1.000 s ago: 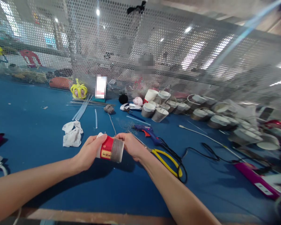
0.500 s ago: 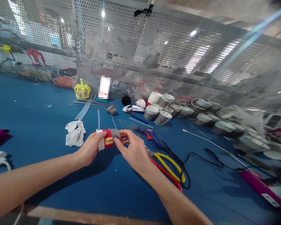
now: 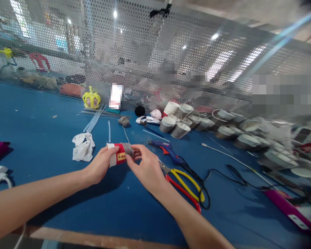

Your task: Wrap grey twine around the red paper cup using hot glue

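Note:
A paper cup (image 3: 121,156), white and red with a small yellow printed patch, lies sideways above the blue table. Grey yarn (image 3: 128,149) is wound in a band round its right end. My left hand (image 3: 103,162) is closed round the cup's white left end, thumb on top. At the yarn-covered end, my right hand (image 3: 145,164) pinches the cup between thumb and fingers; some fingertips are hidden behind it. From the band, a strand runs back to a small grey yarn ball (image 3: 123,121).
Right of my hands lie a blue glue gun (image 3: 166,148) and red-and-yellow-handled pliers (image 3: 184,183). Crumpled white lace (image 3: 83,147) is at left. Yarn-wrapped cups (image 3: 180,130) crowd the back right. Behind stands a perforated metal screen (image 3: 134,45). A purple power strip (image 3: 287,207) sits at right.
Very little differs. The cup and both hands stay in nearly the same place, and both hands keep their hold on the cup.

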Demonstrator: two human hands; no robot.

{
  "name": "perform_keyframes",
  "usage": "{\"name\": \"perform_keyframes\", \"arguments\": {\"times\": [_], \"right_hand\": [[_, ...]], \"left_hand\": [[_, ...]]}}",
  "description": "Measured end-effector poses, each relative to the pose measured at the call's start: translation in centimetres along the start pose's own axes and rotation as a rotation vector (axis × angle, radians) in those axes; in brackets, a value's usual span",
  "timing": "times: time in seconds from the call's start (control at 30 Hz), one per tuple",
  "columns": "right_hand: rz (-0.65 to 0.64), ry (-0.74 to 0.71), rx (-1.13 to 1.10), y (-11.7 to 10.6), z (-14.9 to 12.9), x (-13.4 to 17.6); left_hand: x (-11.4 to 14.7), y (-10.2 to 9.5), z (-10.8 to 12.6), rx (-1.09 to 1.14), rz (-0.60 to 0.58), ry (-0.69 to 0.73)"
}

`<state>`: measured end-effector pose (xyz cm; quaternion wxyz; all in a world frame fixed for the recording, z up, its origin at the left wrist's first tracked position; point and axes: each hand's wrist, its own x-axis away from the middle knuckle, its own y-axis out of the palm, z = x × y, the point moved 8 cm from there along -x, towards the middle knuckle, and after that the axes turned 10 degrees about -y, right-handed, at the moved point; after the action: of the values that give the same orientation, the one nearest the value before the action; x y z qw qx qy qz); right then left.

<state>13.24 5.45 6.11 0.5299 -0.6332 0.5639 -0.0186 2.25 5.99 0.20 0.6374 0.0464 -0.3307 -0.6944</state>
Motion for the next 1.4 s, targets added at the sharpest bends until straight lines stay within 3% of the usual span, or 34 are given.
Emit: {"name": "perform_keyframes", "arguments": {"times": [0.7,1.13,1.4], "right_hand": [[0.005,-0.013,0.022,0.12,0.03,-0.06],[-0.002,0.020,0.007,0.14,0.36,-0.04],[-0.052,0.002,-0.033,0.14,-0.25,-0.21]], "left_hand": [[-0.16,-0.43,-0.38,-0.076,0.016,0.019],[-0.22,-0.10,-0.33,-0.151,-0.031,0.050],[-0.19,-0.34,-0.21,-0.072,-0.004,0.008]]}}
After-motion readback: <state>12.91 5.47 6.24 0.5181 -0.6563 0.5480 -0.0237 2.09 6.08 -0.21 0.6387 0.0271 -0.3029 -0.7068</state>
